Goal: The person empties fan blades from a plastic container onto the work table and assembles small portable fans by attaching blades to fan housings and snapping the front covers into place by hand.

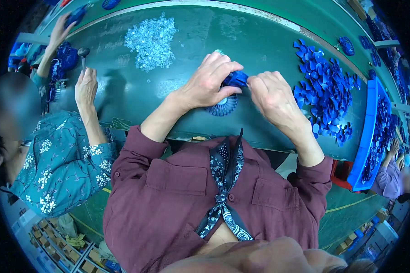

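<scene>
My left hand point(208, 81) is closed around a dark blue plastic piece point(237, 79), above the green table. At the right side of that piece, my right hand point(274, 98) has its fingers pinched together; whatever lies between them is hidden. A round, ribbed blue plastic part point(224, 107) sits just below my left hand, partly covered by it. Right of my hands spreads a heap of small, curved blue plastic pieces point(323, 86). Beyond my left hand lies a pile of small clear plastic pieces point(152, 40).
On the left, a co-worker's hand point(86, 86) grips a tool with a rounded dark head point(83, 52). Blue ribbed parts point(67, 57) lie near that person. A blue tray point(364, 168) of blue pieces stands at the right edge. Another blue part point(346, 46) is at the far right.
</scene>
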A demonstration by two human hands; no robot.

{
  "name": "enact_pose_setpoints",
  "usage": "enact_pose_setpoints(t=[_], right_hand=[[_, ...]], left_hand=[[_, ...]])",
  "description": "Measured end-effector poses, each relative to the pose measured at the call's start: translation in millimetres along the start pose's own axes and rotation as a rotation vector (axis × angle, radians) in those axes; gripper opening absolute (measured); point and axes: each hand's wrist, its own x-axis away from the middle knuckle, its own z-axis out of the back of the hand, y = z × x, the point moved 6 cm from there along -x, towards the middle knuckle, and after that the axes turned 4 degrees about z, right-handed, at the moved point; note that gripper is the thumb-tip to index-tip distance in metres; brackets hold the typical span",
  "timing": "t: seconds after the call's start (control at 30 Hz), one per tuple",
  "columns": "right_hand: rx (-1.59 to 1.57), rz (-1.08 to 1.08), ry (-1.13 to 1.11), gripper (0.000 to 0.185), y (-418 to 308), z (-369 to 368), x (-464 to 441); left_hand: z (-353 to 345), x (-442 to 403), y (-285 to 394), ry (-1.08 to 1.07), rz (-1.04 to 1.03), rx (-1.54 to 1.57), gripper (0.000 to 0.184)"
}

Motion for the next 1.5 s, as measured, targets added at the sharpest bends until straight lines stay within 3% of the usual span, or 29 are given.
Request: enact_pose_setpoints(t=[0.17, 0.27, 0.37, 0.47, 0.57, 0.67, 0.77, 0.9, 0.93, 1.0, 1.03, 1.17, 1.2, 1.23, 1.3, 1.37, 1.43, 1.5], right_hand=[[0.201, 0.079, 0.011, 0.008, 16, -23, -13], [0.252, 0.135, -0.010, 0.009, 8, -21, -17], [0.285, 0.156, 0.027, 0.011, 9, -23, -14], [0.287, 0.091, 0.105, 0.011, 27, -13, -17], [0.362, 0.045, 0.115, 0.009, 44, -6, -19], [0.404, 0.082, 0.043, 0.009, 48, -10, -14], [0.391, 0.168, -0.099, 0.009, 31, -15, -3], [0.373, 0.238, -0.139, 0.009, 23, -18, -3], [0.383, 0.239, -0.145, 0.009, 24, -20, -3], [0.388, 0.226, -0.158, 0.011, 25, -21, 0], [0.381, 0.236, -0.146, 0.013, 24, -21, 2], [0.278, 0.198, -0.144, 0.019, 22, -30, 12], [0.269, 0.186, -0.157, 0.020, 23, -33, 14], [0.255, 0.171, -0.180, 0.022, 24, -37, 18], [0.243, 0.184, -0.180, 0.025, 25, -37, 21], [0.225, 0.173, -0.200, 0.027, 25, -35, 23], [0.191, 0.165, -0.194, 0.028, 27, -36, 23], [0.167, 0.150, -0.190, 0.028, 28, -39, 24]], left_hand=[[2, -1, -18, 0.119, -0.043, -0.198, 0.052], [7, 0, -24, 0.070, -0.037, -0.195, 0.052], [32, 1, -15, 0.130, 0.067, -0.198, 0.052], [37, 26, -19, 0.185, 0.356, -0.245, 0.046], [4, 32, 2, -0.093, 0.231, -0.278, 0.048], [-9, 49, 15, -0.207, 0.325, -0.260, 0.045], [11, 36, 9, -0.109, 0.363, -0.163, 0.022], [28, -31, -34, 0.017, 0.251, -0.284, 0.021], [25, -49, -58, 0.089, 0.138, -0.374, 0.025], [21, -88, -123, 0.141, 0.246, -0.442, 0.041], [17, -109, -154, 0.089, 0.448, -0.438, 0.049], [-10, -170, -241, 0.166, 0.848, -0.377, 0.066], [-21, -173, -256, 0.271, 0.878, -0.389, 0.059], [-34, -181, -269, 0.173, 0.898, -0.373, 0.041], [-42, -188, -270, 0.282, 0.890, -0.293, 0.024], [-42, -192, -239, 0.187, 0.778, -0.310, 0.018], [-55, -171, -210, -0.100, 0.773, -0.158, 0.017], [-61, -148, -189, -0.215, 0.882, 0.258, 0.015]])
